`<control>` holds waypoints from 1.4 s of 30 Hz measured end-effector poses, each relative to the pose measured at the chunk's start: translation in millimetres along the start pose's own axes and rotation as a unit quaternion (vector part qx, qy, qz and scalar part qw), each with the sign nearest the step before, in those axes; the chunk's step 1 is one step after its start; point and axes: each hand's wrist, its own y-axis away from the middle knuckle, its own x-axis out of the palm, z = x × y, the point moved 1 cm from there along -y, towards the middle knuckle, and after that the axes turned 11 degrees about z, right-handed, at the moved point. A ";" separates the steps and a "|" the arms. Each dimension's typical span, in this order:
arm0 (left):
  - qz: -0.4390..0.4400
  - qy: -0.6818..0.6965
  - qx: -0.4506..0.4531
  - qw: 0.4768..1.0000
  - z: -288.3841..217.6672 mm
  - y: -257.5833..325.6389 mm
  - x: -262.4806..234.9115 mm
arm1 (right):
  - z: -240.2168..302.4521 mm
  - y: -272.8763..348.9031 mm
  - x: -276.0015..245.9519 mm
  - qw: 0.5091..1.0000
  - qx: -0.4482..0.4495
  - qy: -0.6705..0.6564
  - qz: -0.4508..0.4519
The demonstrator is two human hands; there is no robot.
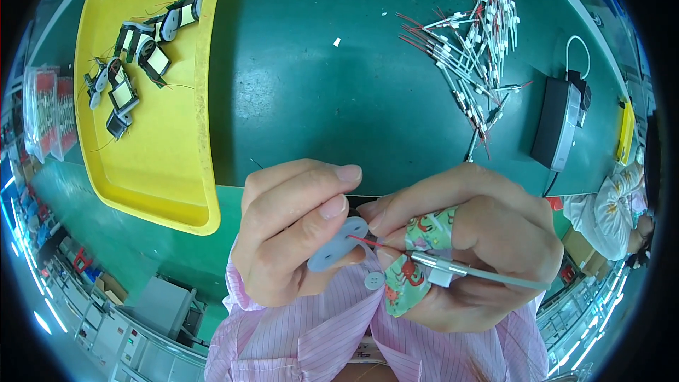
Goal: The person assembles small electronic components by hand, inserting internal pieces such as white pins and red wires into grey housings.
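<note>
In the head view, the left hand (290, 233) pinches a grey oval piece (332, 247) at six o'clock, just below centre; at five o'clock the right hand (495, 255) pinches a red wire (362, 240), a slim silver rod (442, 267) against its fingers. A yellow tray (159, 180) sits at ten o'clock; red-wired rods (488, 42) lie toward one.

One fisheye camera looks down from the head at the table (304, 92). The left hand (279, 233) and right hand (498, 247) are close.
</note>
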 end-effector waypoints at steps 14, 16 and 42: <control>-0.008 -0.077 0.023 0.997 2.0 -3.8 4.5 | 4.8 -1.7 -0.9 0.997 0.016 0.078 0.006; -0.005 -0.082 0.021 0.996 1.7 -4.0 4.0 | 4.1 -0.3 -0.1 0.997 0.014 0.078 0.005; 0.089 -0.118 -0.047 0.988 -2.6 -8.4 -15.8 | 1.2 1.0 -17.8 0.979 0.023 0.185 0.084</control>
